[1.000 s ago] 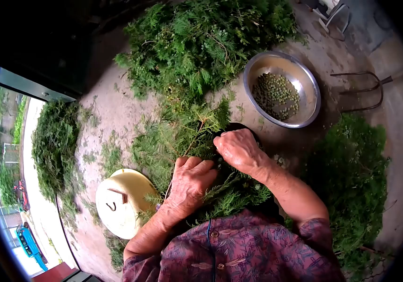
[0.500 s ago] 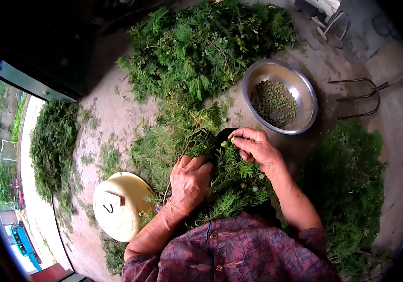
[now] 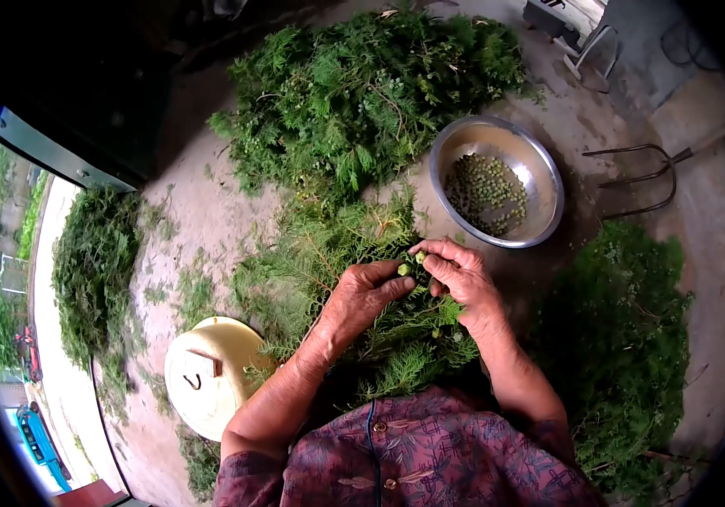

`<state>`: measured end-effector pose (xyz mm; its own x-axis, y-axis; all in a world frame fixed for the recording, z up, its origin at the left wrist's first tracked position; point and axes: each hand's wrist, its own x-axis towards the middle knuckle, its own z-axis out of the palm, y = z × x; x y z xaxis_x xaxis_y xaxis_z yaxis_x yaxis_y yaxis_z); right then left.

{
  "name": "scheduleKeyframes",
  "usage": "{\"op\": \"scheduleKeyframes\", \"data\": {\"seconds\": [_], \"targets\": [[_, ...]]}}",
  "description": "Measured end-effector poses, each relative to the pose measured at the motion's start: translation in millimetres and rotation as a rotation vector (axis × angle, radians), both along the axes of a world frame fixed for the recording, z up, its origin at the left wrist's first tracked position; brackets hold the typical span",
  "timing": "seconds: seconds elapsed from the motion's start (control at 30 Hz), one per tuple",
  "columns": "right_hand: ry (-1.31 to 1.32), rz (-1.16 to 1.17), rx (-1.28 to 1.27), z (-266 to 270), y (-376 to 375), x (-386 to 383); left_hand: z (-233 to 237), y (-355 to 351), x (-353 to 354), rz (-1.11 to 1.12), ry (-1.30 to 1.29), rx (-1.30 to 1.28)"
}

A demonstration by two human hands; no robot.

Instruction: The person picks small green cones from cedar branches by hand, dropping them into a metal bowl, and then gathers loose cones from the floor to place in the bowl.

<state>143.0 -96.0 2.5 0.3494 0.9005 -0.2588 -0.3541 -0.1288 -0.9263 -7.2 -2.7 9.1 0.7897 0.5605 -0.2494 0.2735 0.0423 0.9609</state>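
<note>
Green cypress-like branches lie across the person's lap, under both hands. My left hand has its thumb and fingers closed near a small green cone; what it grips is partly hidden. My right hand pinches another small green cone between thumb and forefinger, just right of the first. Beyond my right hand, a metal bowl stands on the floor, holding several loose green cones.
A large heap of branches lies at the top, with more piles at left and right. A cream-coloured tub sits at lower left. A metal fork lies beyond the bowl.
My left hand has moved up and right from the branch stem to beside the cones, close to my right hand. My right hand has shifted slightly down.
</note>
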Motion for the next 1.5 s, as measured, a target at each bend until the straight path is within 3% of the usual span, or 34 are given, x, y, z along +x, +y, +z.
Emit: {"op": "scheduleKeyframes", "data": {"seconds": [0.1,0.23,0.43,0.57,0.7,0.83,0.97,1.07,1.17,1.3,1.37,1.5], "targets": [[0.032,-0.026,0.018,-2,-1,0,0,-4,8,0.077,0.004,-0.200],[-0.017,-0.063,-0.007,-8,0,-3,-11,-19,18,0.314,-0.243,-0.365],[0.295,-0.054,-0.116,2,-3,-5,0,-18,16,0.284,-0.145,-0.197],[0.465,-0.086,-0.045,-6,-3,2,-5,-16,14,0.268,-0.134,-0.191],[0.365,0.011,0.022,4,-5,10,-5,-16,13,0.281,-0.142,-0.107],[0.067,0.103,0.000,13,-3,6,2,-19,17,0.306,-0.083,-0.107],[-0.441,0.142,0.153,-7,4,0,-16,-17,13,0.222,-0.089,0.028],[0.224,0.098,-0.148,3,5,4,-7,-14,13,0.201,-0.081,-0.042],[0.441,0.047,-0.097,-1,3,6,0,-13,16,0.224,-0.075,-0.133],[0.607,-0.127,-0.078,-11,4,10,-5,-12,15,0.219,-0.074,-0.119],[0.463,-0.176,-0.126,-1,5,17,-6,-11,14,0.223,-0.058,-0.092],[0.609,-0.291,0.091,-21,9,30,-8,-16,17,0.288,-0.075,-0.115]]}}
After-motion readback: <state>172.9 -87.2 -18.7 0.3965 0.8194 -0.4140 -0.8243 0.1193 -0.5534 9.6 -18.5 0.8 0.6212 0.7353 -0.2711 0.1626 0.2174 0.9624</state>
